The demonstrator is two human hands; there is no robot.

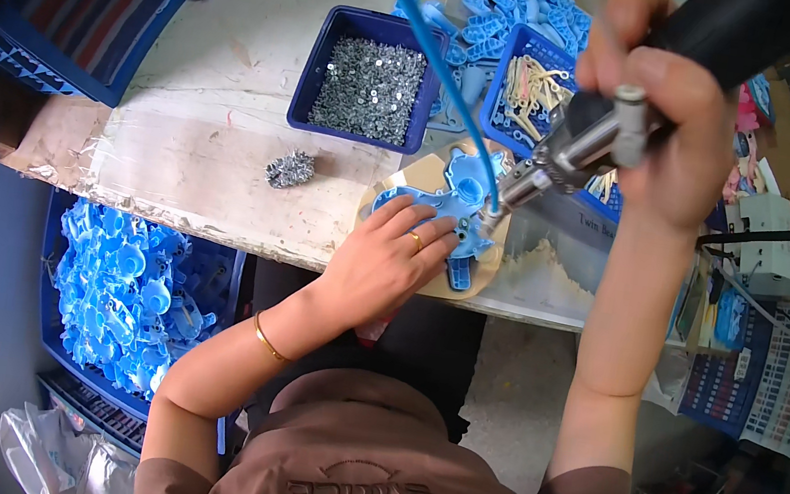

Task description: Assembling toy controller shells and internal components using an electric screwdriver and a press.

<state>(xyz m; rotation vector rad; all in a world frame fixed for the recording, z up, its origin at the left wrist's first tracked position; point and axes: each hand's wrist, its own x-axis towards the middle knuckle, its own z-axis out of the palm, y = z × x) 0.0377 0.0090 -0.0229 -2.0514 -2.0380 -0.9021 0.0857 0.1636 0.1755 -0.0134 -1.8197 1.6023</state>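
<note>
A: Which step does the person seem to be on?

B: Fastening, by the look of it. The right hand (680, 125) has its fingers wrapped around a driver (569, 158), and the slanting metal nose comes down at the blue plastic part (467, 189). Whether the tip has seated in a hole is too small to tell.

A: And where does that part sit?

B: On a tan board (486, 272) near the front edge of the tabletop (199, 129). The left hand (394, 252) lies across it, fingers spread on top; the thumb is hidden, so whether they pinch it cannot be told.

A: What would the next move call for?

B: Probably a firm left hand and a driver lined up squarely, since a thin moulding could rock under the push.

A: How do the materials differ?

B: The part is smooth and glossy, with a rounded cup and raised walls. The small metal pieces (372, 90) are silvery and grainy in a dark-blue square bin (306, 68), with a loose heap (290, 170) nearby. A flexible blue hose (424, 39) curves down beside the driver's tip, and the tabletop is pale, scuffed and stained.
</note>
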